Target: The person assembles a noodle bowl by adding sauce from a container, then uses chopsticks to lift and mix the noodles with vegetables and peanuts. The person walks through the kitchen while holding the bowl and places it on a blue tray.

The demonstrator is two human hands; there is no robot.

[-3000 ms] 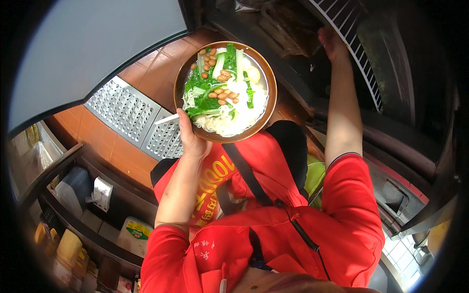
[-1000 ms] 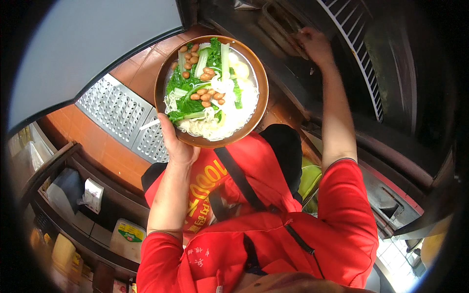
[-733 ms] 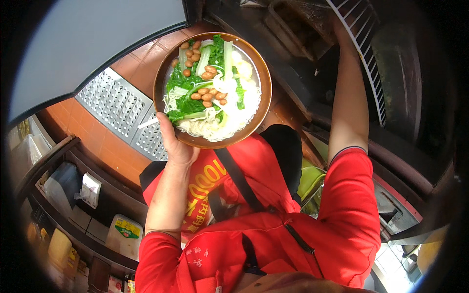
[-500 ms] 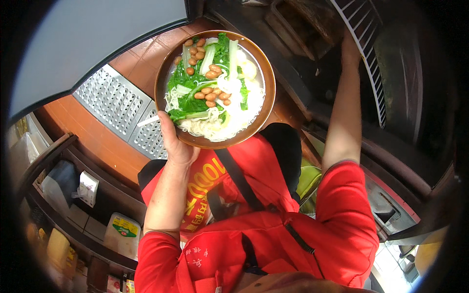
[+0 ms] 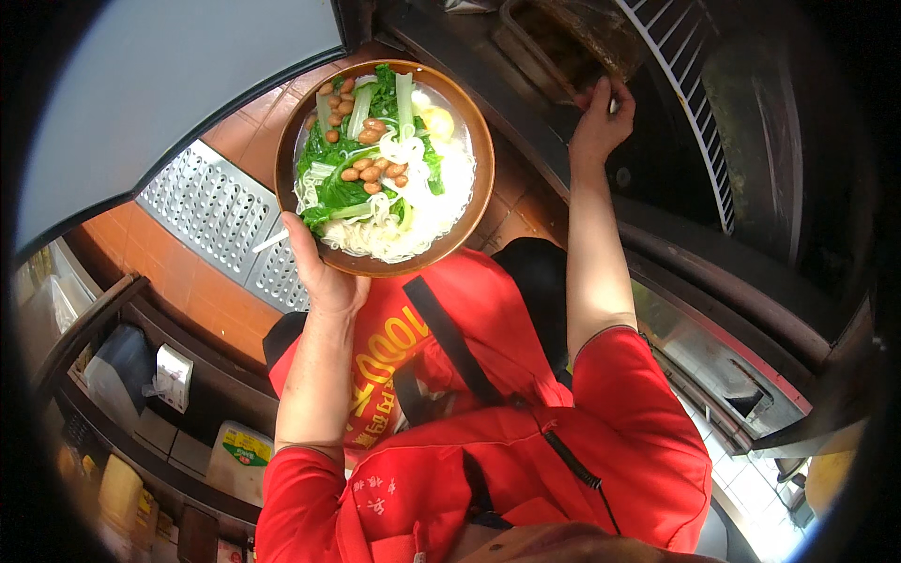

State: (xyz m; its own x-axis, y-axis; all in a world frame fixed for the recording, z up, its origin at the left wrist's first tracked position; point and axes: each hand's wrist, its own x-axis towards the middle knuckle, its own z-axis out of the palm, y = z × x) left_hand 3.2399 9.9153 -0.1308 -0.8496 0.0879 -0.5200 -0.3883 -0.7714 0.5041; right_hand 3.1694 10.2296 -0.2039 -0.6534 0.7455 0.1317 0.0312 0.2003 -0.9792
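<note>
My left hand cups a brown noodle bowl from below, palm under its near rim and thumb up over the edge on the left side, fingers hidden beneath it. The bowl sits level in front of my chest, out over the orange tiled floor, and I see white noodles, green leaves, pale stalks, a scatter of peanuts and something yellow near the far rim. It is round, so it has no long axis to speak of; what matters is that it stays flat.

My right hand is raised and stretched forward on a straight arm, fingers curled against the edge of a dark metal counter beside a slatted grille. Something small and pale shows at the fingertips; I cannot tell whether they pinch it or only press there.

The two hands are well apart: the bowl lies to the left of the right hand and slightly nearer my body, with the counter's edge just beyond the bowl's far right rim. The left hand alone carries the bowl; the right is the one nearer the counter. Below left, a perforated metal floor grate lies under the bowl's near side, and shelves with a white jug run along the lower left.
</note>
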